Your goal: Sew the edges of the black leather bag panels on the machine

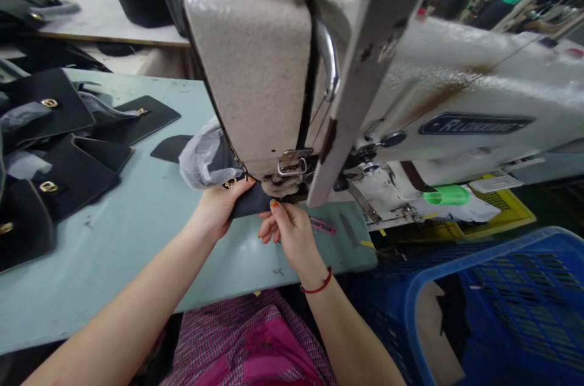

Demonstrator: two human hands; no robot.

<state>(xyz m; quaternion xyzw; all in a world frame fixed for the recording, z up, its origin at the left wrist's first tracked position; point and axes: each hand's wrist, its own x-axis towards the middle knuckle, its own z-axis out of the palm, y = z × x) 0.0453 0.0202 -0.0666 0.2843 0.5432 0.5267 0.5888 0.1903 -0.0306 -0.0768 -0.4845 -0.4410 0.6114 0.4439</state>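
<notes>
Pale-green tabletop (pixel 150 234) spreads beneath a worn white sewing machine (pixel 250 57) in the head view, where a black leather-look panel (pixel 250 204) sits under the machine's head, a gold clasp (pixel 230 182) and cloudy plastic wrap (pixel 195 161) at its left. The left hand (pixel 214 209) pinches the panel beside the clasp, thumb on top; the right hand (pixel 294 231), fingers curled, meets the near edge, its grip impossible to tell. The panel looks light, firm yet flexible, the wrap probably slippery, the clasp easily scratched; bare edges appear the surest hold.
</notes>
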